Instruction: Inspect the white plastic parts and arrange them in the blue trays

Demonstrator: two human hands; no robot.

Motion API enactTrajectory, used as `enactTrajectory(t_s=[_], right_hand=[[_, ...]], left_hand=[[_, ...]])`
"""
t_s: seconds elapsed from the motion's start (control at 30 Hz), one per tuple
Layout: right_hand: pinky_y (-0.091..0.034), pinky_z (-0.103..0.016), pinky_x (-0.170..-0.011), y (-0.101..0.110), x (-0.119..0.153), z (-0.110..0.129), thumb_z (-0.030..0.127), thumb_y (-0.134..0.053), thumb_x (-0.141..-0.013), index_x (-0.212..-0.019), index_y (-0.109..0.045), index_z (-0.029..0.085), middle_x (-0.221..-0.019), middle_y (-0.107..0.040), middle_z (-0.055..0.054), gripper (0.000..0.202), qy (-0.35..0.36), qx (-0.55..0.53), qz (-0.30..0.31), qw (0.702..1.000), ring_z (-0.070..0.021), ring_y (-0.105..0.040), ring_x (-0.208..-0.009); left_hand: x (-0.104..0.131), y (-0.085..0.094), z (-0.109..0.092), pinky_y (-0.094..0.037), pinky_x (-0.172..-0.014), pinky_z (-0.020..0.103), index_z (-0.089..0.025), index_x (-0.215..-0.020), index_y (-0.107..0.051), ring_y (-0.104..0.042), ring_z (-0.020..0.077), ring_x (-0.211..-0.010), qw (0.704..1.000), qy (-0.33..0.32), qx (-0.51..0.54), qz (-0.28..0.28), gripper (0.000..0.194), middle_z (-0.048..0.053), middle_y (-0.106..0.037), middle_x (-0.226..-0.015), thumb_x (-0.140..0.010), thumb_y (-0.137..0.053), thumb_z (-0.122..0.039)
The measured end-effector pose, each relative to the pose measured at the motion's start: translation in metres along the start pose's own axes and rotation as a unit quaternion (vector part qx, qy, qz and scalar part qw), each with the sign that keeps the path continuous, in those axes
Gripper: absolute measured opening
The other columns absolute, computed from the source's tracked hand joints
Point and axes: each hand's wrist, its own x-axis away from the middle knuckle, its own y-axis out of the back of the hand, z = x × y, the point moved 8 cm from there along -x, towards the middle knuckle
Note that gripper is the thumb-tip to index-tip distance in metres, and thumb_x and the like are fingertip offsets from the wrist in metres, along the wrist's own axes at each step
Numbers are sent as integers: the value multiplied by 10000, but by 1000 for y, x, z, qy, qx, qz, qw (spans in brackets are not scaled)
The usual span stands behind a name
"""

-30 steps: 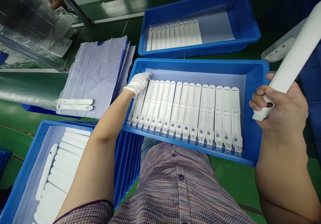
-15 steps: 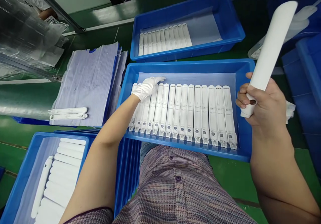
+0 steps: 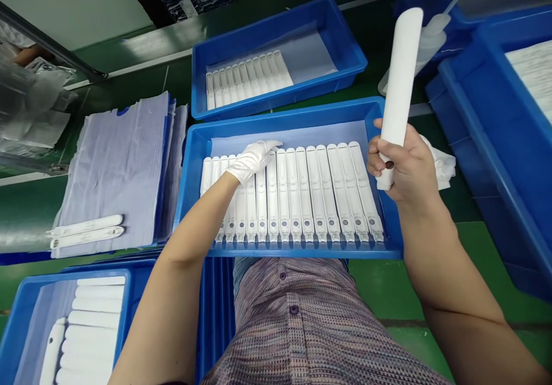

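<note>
My left hand (image 3: 254,159), in a white glove, lies over the upper ends of a row of long white plastic strips (image 3: 307,192). Its fingers stretch to the right and appear to touch the strips; their undersides are hidden. The strips stand side by side in a blue tray (image 3: 284,115) lined with a pale sheet, each with a grey dot near its lower end. Bare, my right hand (image 3: 411,163) is closed round the lower end of a long white plastic casing (image 3: 401,80), held upright above the tray's right end. The casing has a round hole near the bottom.
Behind is another blue tray (image 3: 349,68) with more strips. A stack of pale sheets (image 3: 116,166) at left carries two white strips (image 3: 88,229). White casings (image 3: 92,333) fill a tray at lower left. A squeeze bottle (image 3: 431,42) and blue bins (image 3: 487,103) are at right.
The view has swung to the right, so things sit farther left in it. My left hand has slid rightward along the strips. My right hand still holds the casing, now more upright.
</note>
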Motion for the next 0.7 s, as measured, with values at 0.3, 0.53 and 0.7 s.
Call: enactTrajectory(t_s=[0.3,0.53,0.7], right_hand=[[-329,-270,-417,2,2,3,489,-610,-978,-1162,-645,202,-759,-615,1,343,26,-44,25,998,-106,-401,-478],[-352,-263,-434,5,1,2,575,-645,-957,-1153,-642,238,-780,-599,6,389,5,-43,29,999,-111,-414,-498],[-367,-251,-423,2,0,1,649,-532,-999,-1166,-632,232,-748,-599,12,460,-18,-34,32,999,-107,-408,-474]], left_hand=[[-12,-18,-41,-423,-1236,411,-254,-1518,-548,-586,213,-1380,998,-55,14,6,607,16,-673,-1436,-927,-452,-156],[-21,-23,-57,-435,-1217,458,-231,-1481,-581,-626,253,-1309,999,-49,-2,-9,574,51,-726,-1320,-924,-460,-163],[-30,-44,-84,-387,-1254,456,-235,-1596,-450,-508,254,-1463,996,-74,25,35,653,57,-575,-1553,-944,-438,-197]])
